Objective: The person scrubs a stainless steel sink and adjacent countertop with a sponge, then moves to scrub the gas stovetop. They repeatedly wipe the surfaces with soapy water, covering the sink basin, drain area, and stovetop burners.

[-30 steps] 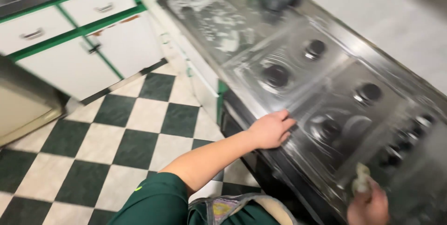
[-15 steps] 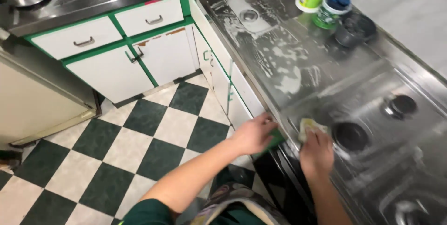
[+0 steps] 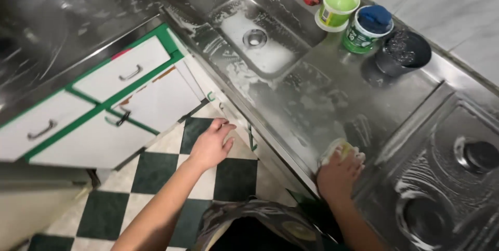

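Observation:
My right hand presses a soapy yellow sponge onto the wet steel countertop, near its front edge, between the sink and the stove. My left hand hangs free in the air over the chequered floor, fingers loosely spread, holding nothing and just clear of the counter's front. Suds streak the steel around the sponge.
A foamy steel sink lies at the back. A green cup, a green tub with a blue sponge and a dark bowl stand behind. Stove burners sit at right. White cabinets with green trim stand at left.
The view has swung left from the stove toward the sink. My right hand has slid the sponge along the counter. My left hand has come off the counter edge and now hangs over the floor.

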